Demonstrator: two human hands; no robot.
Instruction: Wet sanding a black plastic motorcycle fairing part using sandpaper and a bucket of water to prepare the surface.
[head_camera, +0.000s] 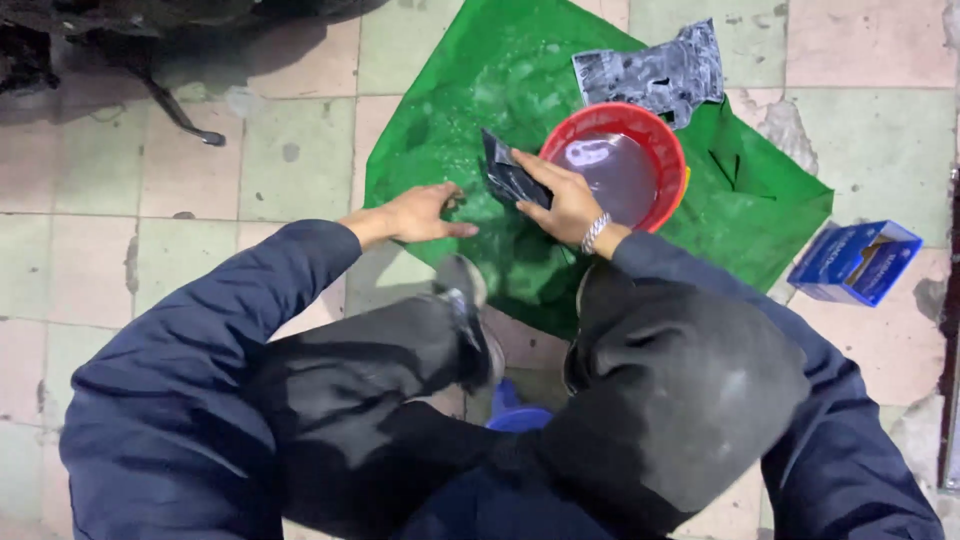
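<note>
Green sheet (500, 90) lies spread on the floor — left hand (420, 213) flat and empty, right hand (565, 195) holding a dark pouch (505, 175) beside the red bowl (672, 150), still liquid-filled.

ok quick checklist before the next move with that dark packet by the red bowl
1. Right hand has the dark packet under its fingers: ok.
2. Left hand flat on the green sheet, holding nothing: ok.
3. Red bowl upright, holding liquid: ok.
4. Packet sealed or opened: cannot tell.
5. Silvery packet lies apart, beyond the bowl: ok.
6. Blue box off the sheet, on the tiles: ok.
</note>
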